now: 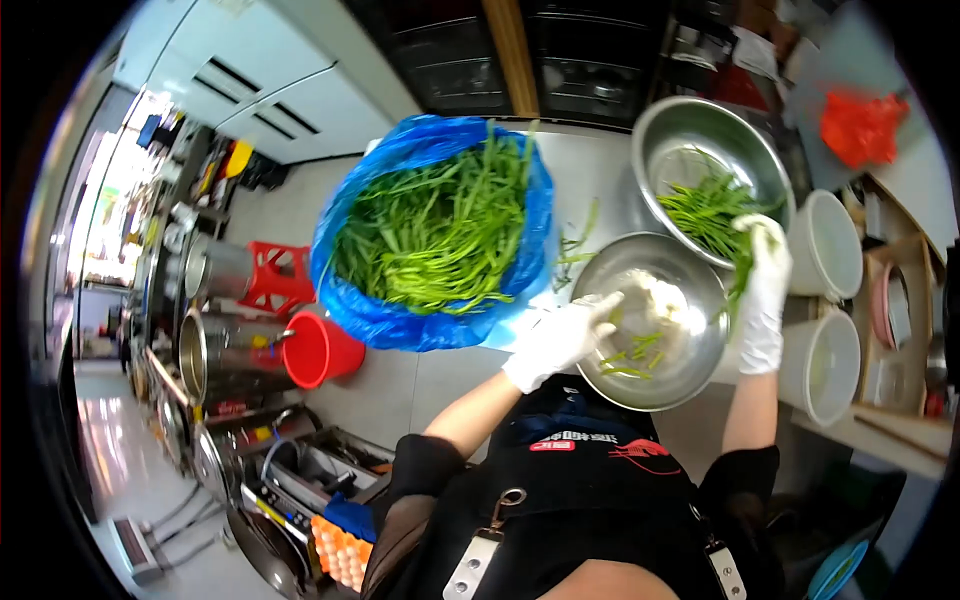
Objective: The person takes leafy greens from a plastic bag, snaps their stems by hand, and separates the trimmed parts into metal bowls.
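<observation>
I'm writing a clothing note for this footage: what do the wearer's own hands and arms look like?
The left hand and right hand wear white gloves covering the wrists. Black sleeves end around the elbows, above bare forearms.

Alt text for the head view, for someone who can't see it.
Gloved right hand holds greens at the rim of a far steel bowl; gloved left hand is at a near steel bowl with short green pieces. Left of both bowls, a blue bag brims with greens.
</observation>
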Demonstrator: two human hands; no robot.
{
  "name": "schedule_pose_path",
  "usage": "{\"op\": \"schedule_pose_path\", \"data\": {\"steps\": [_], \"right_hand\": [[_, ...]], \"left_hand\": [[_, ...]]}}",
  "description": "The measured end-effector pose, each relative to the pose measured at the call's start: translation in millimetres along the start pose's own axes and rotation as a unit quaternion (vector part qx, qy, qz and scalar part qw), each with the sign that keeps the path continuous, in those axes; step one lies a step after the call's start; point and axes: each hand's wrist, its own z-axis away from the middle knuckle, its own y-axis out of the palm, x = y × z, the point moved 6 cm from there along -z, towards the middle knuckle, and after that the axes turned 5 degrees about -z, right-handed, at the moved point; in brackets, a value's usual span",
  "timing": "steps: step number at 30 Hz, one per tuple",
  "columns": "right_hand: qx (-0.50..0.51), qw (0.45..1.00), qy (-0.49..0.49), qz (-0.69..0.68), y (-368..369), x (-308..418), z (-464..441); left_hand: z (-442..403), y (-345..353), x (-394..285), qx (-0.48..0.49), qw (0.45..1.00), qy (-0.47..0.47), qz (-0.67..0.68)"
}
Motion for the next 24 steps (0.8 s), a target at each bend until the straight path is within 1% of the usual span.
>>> {"op": "schedule_pose_path", "data": {"steps": [1,2,3,4,5,6,8,9,10,12,14,15,18,19,23,24], "right_hand": [[-0.021,1.0,0.018,-0.006,-3.9,8.3,2.1],[0.034,0.999,-0.018,-0.018,-14.3,-3.7,-6.3],[0.047,0.994,0.027,-0.096,-12.9,-7.3,-2.6],[0.058,0.981,0.073,-0.173,-10.5,-10.6,1.5],[0.087,0.966,0.057,-0.235,-3.3,-14.4,2.8],[0.081,0.937,0.111,-0.322,2.5,-28.2,6.1],[0.095,0.946,0.113,-0.288,9.0,-57.2,4.0],[0.114,0.944,0.105,-0.291,15.8,-62.5,5.1],[0.108,0.937,0.113,-0.311,23.0,-63.6,7.7],[0.11,0.929,0.129,-0.33,39.5,-53.7,10.9],[0.125,0.935,0.141,-0.3,52.5,-51.0,13.3],[0.132,0.939,0.145,-0.284,58.8,-49.0,13.8],[0.164,0.934,0.166,-0.272,79.7,-45.4,21.7],[0.164,0.935,0.173,-0.264,84.5,-45.2,24.7],[0.185,0.93,0.178,-0.265,96.5,-49.9,32.1],[0.185,0.928,0.183,-0.266,96.8,-51.7,33.8]], "left_hand": [[1.8,-9.6,-5.2,-0.018,0.997,0.015,-0.075],[2.4,-19.9,-13.4,-0.032,0.988,0.033,-0.148],[5.0,-36.3,-11.9,-0.091,0.992,0.025,-0.078],[9.8,-66.2,-22.2,-0.154,0.986,0.047,-0.044],[18.1,-89.4,-18.4,-0.197,0.978,0.031,-0.063],[28.2,-112.5,-10.1,-0.239,0.967,0.017,-0.084],[46.7,-160.2,17.2,-0.295,0.942,-0.04,-0.155],[57.3,-182.6,36.2,-0.324,0.921,-0.063,-0.208],[69.2,-201.7,58.1,-0.352,0.895,-0.087,-0.26],[86.4,-228.5,98.9,-0.322,0.877,-0.152,-0.322],[96.2,-238.0,134.5,-0.271,0.885,-0.163,-0.341],[95.7,-239.3,140.1,-0.244,0.893,-0.173,-0.338],[88.9,-231.1,143.2,-0.191,0.901,-0.127,-0.369],[85.6,-226.8,144.5,-0.17,0.896,-0.118,-0.392],[79.6,-221.1,142.0,-0.13,0.877,-0.144,-0.439],[78.8,-221.7,136.3,-0.13,0.871,-0.132,-0.456]]}}
